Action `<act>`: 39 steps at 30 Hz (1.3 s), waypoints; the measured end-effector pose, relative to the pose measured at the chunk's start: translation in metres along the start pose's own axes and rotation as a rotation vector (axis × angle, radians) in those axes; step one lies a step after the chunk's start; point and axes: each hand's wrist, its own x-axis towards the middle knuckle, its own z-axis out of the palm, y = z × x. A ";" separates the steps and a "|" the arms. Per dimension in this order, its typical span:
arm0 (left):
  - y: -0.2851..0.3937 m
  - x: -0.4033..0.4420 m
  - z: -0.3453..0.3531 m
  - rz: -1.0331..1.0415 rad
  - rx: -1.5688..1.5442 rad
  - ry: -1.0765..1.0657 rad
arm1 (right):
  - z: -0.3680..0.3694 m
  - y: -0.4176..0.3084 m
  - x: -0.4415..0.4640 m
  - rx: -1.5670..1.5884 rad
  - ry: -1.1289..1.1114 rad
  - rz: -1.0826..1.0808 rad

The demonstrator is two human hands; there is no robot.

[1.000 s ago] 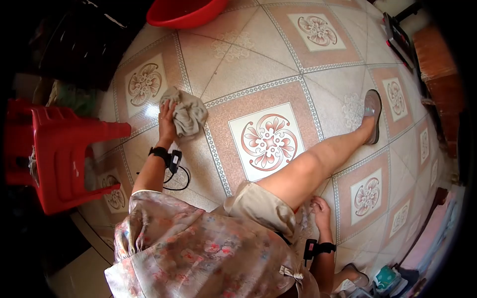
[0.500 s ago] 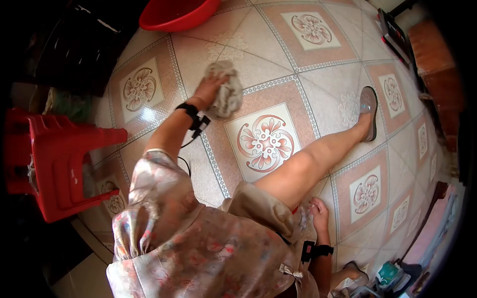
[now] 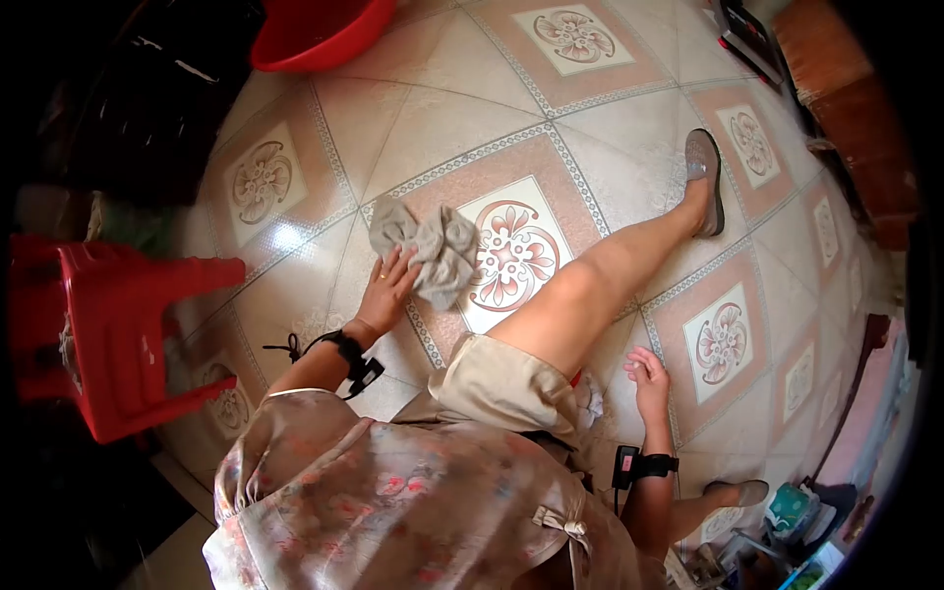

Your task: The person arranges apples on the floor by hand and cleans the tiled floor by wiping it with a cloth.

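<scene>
A crumpled grey-beige cloth (image 3: 441,258) lies on the patterned tile floor, partly over the tile's central motif. My left hand (image 3: 388,287) is at the cloth's near left edge, its fingers spread and touching the fabric rather than wrapped around it. On the right, beyond my bent leg, my right hand (image 3: 647,378) is near the floor with its fingers loosely curled and apart, holding nothing. Each wrist wears a black strap with a small device.
A red basin (image 3: 324,44) stands at the top left, beside dark furniture. A red plastic stool (image 3: 118,329) is on the left. My shoe (image 3: 704,182) rests on the floor to the right. Assorted items, including a teal object (image 3: 789,508), are at the lower right.
My left hand and the cloth first swept right and upward, then came back down nearer my body. My right hand has risen slightly and its fingers have loosened.
</scene>
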 end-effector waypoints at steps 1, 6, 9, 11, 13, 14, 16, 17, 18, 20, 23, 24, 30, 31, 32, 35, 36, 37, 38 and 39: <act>0.003 0.002 -0.019 -0.001 -0.024 -0.068 | 0.001 -0.004 0.002 -0.001 0.000 -0.002; -0.002 0.084 -0.099 0.053 -0.185 0.005 | 0.001 -0.014 0.004 0.047 0.024 -0.031; -0.034 0.163 -0.069 -0.009 -0.327 0.244 | 0.003 -0.031 -0.003 0.076 0.082 -0.065; -0.046 0.208 -0.050 -0.107 -0.338 0.225 | 0.003 -0.045 -0.002 0.068 0.131 -0.120; -0.057 0.241 -0.028 -0.145 -0.281 0.173 | 0.012 -0.100 -0.004 -0.151 0.144 -0.333; -0.058 0.253 -0.020 -0.162 -0.264 0.146 | 0.018 -0.133 -0.003 -0.262 0.148 -0.437; -0.051 0.268 -0.008 -0.184 -0.204 0.056 | 0.031 -0.189 0.005 -0.550 0.121 -0.749; -0.045 0.272 -0.007 -0.189 -0.159 -0.007 | 0.040 -0.208 0.009 -0.584 0.067 -0.794; -0.040 0.276 -0.008 -0.195 -0.111 -0.066 | 0.050 -0.222 0.014 -0.616 0.013 -0.843; -0.036 0.276 -0.006 -0.179 -0.049 -0.059 | 0.075 -0.231 0.028 -0.651 -0.049 -0.964; -0.037 0.276 0.009 -0.133 0.007 -0.012 | 0.117 -0.224 0.037 -0.555 -0.178 -0.993; -0.032 0.277 0.010 -0.125 0.038 -0.023 | 0.128 -0.215 0.039 -0.607 -0.188 -1.011; -0.023 0.278 0.009 -0.164 0.091 -0.063 | 0.150 -0.182 0.034 -0.672 -0.083 -1.118; -0.021 0.279 0.005 -0.187 0.079 -0.079 | 0.149 -0.182 0.034 -0.667 -0.075 -1.115; -0.022 0.282 -0.002 -0.180 0.054 -0.034 | 0.147 -0.183 0.034 -0.663 -0.068 -1.112; -0.054 0.283 -0.042 -0.119 0.005 0.200 | 0.144 -0.183 0.033 -0.666 -0.079 -1.102; -0.075 0.286 -0.066 -0.002 -0.018 0.343 | 0.145 -0.183 0.033 -0.666 -0.086 -1.108; -0.100 0.294 -0.091 0.057 -0.019 0.495 | 0.146 -0.183 0.034 -0.670 -0.077 -1.112; -0.100 0.288 -0.144 0.036 0.072 0.606 | 0.148 -0.182 0.035 -0.671 -0.065 -1.118; -0.122 0.292 -0.177 0.016 0.149 0.728 | 0.151 -0.183 0.037 -0.673 -0.050 -1.121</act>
